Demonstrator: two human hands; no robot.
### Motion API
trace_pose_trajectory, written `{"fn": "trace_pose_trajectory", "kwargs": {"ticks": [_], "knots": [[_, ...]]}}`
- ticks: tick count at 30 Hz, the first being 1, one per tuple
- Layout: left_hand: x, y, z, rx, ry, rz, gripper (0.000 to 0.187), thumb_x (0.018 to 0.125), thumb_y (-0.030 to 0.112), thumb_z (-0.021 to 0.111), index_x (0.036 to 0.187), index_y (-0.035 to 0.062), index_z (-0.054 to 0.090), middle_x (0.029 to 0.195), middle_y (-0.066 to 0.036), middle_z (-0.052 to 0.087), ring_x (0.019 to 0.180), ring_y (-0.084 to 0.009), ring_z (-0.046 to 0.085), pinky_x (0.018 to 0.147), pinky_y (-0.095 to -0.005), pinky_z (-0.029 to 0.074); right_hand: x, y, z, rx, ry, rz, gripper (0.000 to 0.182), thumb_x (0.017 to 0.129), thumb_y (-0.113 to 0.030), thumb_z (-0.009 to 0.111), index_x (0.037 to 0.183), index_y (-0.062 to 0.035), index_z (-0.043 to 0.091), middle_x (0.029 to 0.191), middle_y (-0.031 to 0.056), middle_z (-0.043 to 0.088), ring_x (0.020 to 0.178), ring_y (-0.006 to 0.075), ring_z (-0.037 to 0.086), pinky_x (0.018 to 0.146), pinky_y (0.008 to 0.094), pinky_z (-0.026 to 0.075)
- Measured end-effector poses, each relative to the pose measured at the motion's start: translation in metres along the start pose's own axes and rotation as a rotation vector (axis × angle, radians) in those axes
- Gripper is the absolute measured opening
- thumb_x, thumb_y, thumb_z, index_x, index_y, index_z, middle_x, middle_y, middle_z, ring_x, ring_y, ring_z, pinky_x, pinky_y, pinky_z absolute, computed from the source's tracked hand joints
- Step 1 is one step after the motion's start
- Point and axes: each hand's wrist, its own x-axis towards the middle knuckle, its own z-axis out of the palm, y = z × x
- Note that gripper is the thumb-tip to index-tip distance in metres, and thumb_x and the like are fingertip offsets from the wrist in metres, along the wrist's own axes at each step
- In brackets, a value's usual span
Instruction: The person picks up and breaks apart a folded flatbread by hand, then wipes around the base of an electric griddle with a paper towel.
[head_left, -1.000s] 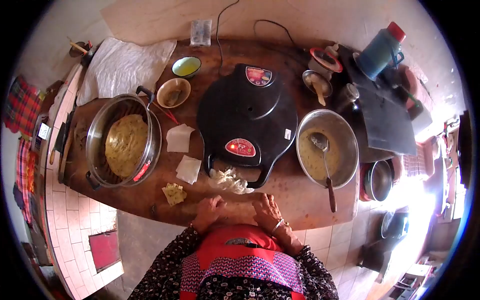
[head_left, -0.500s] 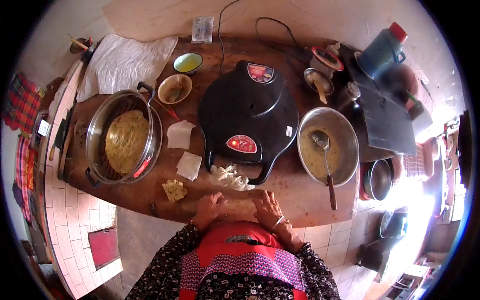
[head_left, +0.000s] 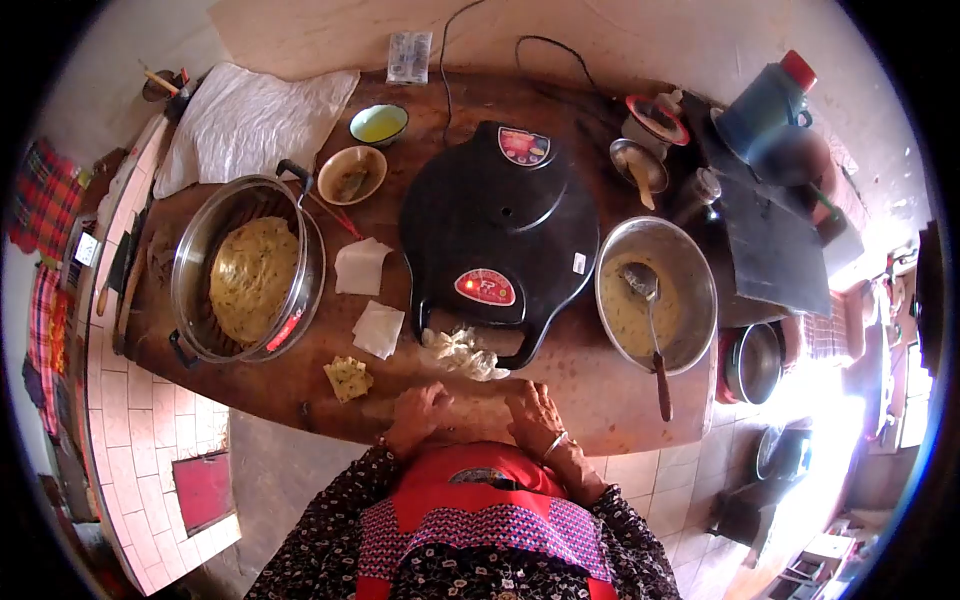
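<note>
Pale wall (head_left: pixel 330 40) and a worn wooden counter (head_left: pixel 620 425) surround the work. Both hands rest at the counter's near edge: the left hand (head_left: pixel 418 412) with fingers loosely curled, the right hand (head_left: pixel 537 410) palm down, fingers spread; neither appears to grip anything. Straight ahead of them sits the black electric pan (head_left: pixel 500 235), lid down, a small red light (head_left: pixel 472 286) lit on its front. Just beyond the fingertips, a crumpled cloth (head_left: pixel 462 355) lies against its handle.

This looks like a waiting step. Doing it well likely means leaving the lid down, keeping bare fingers off the black shell, and using the cloth whenever the handle must be touched. Right of the right hand, the ladle (head_left: pixel 664 392) leans in the steel bowl (head_left: pixel 692 260), its grip overhanging the rim, so an elbow could knock it.

As for lettering, the pan's red front panel (head_left: pixel 490 290), its rear label (head_left: pixel 524 146) and white sticker (head_left: pixel 579 264) are too small to read. So is the red label (head_left: pixel 288 329) on the pot (head_left: pixel 312 265), off to the left hand's far left.
</note>
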Motion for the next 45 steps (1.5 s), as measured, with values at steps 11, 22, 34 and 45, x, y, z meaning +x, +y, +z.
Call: {"fn": "trace_pose_trajectory", "kwargs": {"ticks": [11,22,34,45], "knots": [[0.0,-0.006,0.005,-0.051,-0.025,-0.016,0.026,0.083,0.038,0.058,0.084,0.0119,0.061,0.077,-0.016,0.064,0.074,-0.0362,0.062,0.065,-0.0475,0.047,0.0,-0.005,-0.004,-0.058,0.006,0.015,0.049,0.063,-0.012,0.067,0.111,-0.0032,0.057,0.119,0.0252,0.043,0.107,0.0427,0.044,0.09,0.0477,0.043],[0.001,-0.006,0.002,-0.018,-0.032,0.019,0.025,0.083,0.038,0.058,0.086,0.0138,0.061,0.076,-0.015,0.065,0.073,-0.0357,0.062,0.064,-0.0477,0.047,0.003,-0.008,-0.007,0.019,0.009,0.052,0.05,0.063,-0.011,0.068,0.112,-0.004,0.056,0.121,0.0241,0.044,0.108,0.0426,0.044,0.091,0.0467,0.043],[0.002,-0.004,0.002,0.004,-0.016,-0.025,0.027,0.083,0.04,0.057,0.085,0.0135,0.062,0.074,-0.015,0.064,0.073,-0.0362,0.062,0.065,-0.048,0.048,0.004,-0.006,-0.008,-0.019,0.004,0.002,0.051,0.062,-0.01,0.067,0.111,-0.0031,0.052,0.12,0.0223,0.043,0.107,0.0421,0.043,0.088,0.0471,0.044],[0.001,-0.003,0.002,-0.014,-0.01,0.002,0.024,0.082,0.038,0.059,0.084,0.0144,0.062,0.073,-0.014,0.064,0.071,-0.0346,0.062,0.064,-0.0468,0.048,0.004,-0.01,-0.013,0.004,-0.002,0.023,0.05,0.064,-0.011,0.068,0.112,-0.0041,0.055,0.12,0.023,0.044,0.109,0.0421,0.043,0.09,0.0471,0.043]]}}
